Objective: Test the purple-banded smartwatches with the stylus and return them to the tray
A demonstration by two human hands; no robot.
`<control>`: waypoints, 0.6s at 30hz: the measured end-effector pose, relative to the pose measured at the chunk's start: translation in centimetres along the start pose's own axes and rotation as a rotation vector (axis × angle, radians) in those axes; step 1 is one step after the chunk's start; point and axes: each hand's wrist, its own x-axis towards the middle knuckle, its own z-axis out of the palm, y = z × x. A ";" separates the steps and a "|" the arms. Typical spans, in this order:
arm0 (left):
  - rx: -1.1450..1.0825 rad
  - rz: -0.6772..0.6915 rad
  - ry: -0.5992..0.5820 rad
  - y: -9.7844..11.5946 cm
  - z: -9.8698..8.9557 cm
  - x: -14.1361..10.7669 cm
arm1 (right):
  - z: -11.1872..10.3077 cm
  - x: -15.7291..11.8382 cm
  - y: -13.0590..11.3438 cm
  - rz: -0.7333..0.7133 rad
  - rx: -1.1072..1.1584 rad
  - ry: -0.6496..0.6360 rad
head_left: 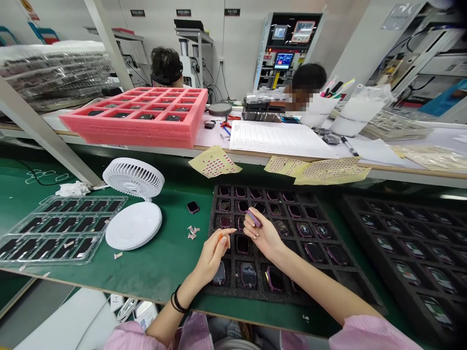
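Purple edging marks the watch [254, 218] held in a worker's right hand [266, 235], fingers curled closed around it above the middle of the black tray [348, 280]. The left hand [209, 253], over the tray's left part, is half closed, forefinger reaching toward the watch but apart from it; orange shows near the thumb, and whether those fingers grip anything cannot be told. The step in hand appears to be close work on this single piece; the next move would call for a firm hold on the right, a light touch on the left. Left of the tray, the green bench [171, 272] bears a loose watch [193, 207], scraps [192, 233], a white fan [133, 226] and a clear tray [90, 257]. Right of the black tray lies a second tray [388, 271]; beyond it, a shelf [252, 154] carries a pink tray [146, 136].
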 end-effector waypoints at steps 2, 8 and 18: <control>0.061 -0.068 -0.056 -0.6 -0.3 -0.4 | 0.0 -0.1 0.1 0.000 -0.006 0.002; 0.138 -0.147 -0.118 0.9 0.0 0.2 | 0.8 -0.5 0.7 0.035 -0.016 -0.046; -0.205 -0.310 -0.209 3.3 1.3 1.9 | 1.6 -1.1 0.6 0.071 -0.009 -0.066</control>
